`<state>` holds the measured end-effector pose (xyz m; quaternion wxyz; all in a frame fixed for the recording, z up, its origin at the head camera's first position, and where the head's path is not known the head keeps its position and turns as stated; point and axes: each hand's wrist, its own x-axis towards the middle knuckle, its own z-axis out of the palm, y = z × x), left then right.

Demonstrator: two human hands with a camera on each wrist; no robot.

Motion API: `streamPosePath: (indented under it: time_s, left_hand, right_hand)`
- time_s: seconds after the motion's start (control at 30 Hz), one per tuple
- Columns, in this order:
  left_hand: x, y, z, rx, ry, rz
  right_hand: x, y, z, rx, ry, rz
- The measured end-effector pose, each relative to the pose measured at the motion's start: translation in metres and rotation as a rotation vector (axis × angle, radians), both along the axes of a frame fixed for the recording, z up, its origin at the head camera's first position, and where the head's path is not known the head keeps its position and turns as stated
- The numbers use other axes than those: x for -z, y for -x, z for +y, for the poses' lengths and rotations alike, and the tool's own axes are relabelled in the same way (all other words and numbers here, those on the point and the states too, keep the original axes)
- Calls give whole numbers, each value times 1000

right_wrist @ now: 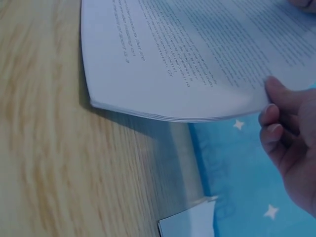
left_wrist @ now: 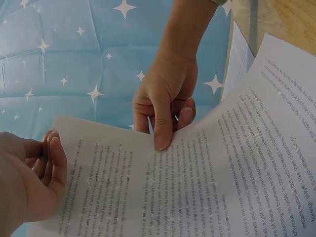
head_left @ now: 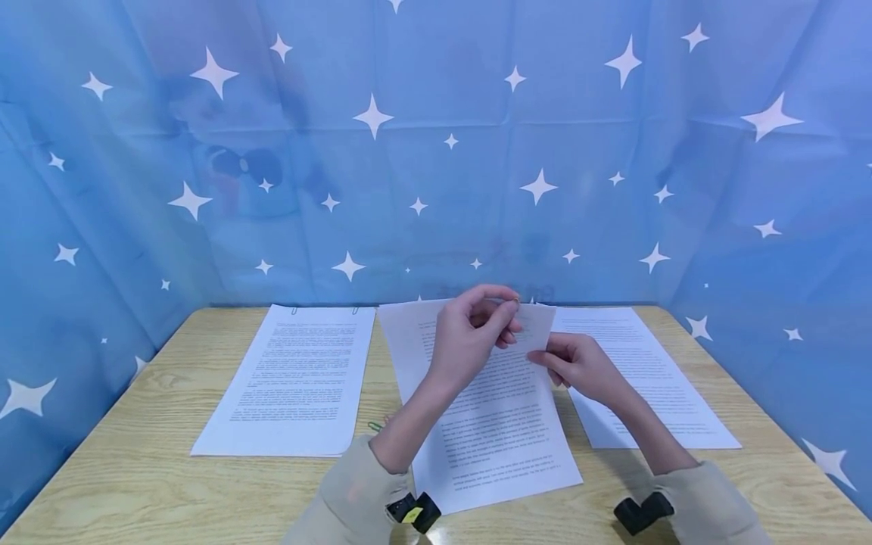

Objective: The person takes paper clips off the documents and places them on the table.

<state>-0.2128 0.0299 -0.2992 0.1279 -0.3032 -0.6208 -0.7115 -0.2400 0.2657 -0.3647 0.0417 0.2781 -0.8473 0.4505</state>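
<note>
Nearest you, the bottom of the middle stack of printed sheets rests on the wooden table, while its top end is lifted off the surface between your two hands. Your right hand pinches the stack's right edge, thumb on the printed face and fingers curled underneath, as the left wrist view shows plainly. Your left hand is up at the top edge, thumb and fingertips closed on what looks like a small paper clip, though it is too small to be sure. By my reading, you are at the step of clipping this stack along its top edge. The next move calls for keeping the sheets squared with the right hand while the left slides the clip straight down over all the pages, not just the front few. Just left of your forearm a loose green clip lies on the table. Farther off, the left stack lies flat with two clips at its top edge, and the right stack lies flat beside your right hand, before the blue starred backdrop.
</note>
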Motion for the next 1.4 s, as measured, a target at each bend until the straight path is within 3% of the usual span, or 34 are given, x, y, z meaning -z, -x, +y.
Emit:
streamPosePath:
  time_s: [0.2, 0.57, 0.9, 1.13, 1.4]
  left_hand:
    - [-6, -4, -2, -2, -31, 18]
    - [-12, -14, -13, -38, 98, -16]
    - [0, -16, -34, -74, 195, -18]
    - [10, -14, -57, -79, 254, -27]
    - [17, -17, -82, -132, 325, -61]
  right_hand:
    - [1, 1, 1, 19, -20, 9]
    - [3, 4, 3, 16, -19, 12]
    - [5, 3, 4, 21, -18, 22]
    - [4, 2, 4, 29, -23, 27]
    - [5, 2, 3, 35, -18, 27]
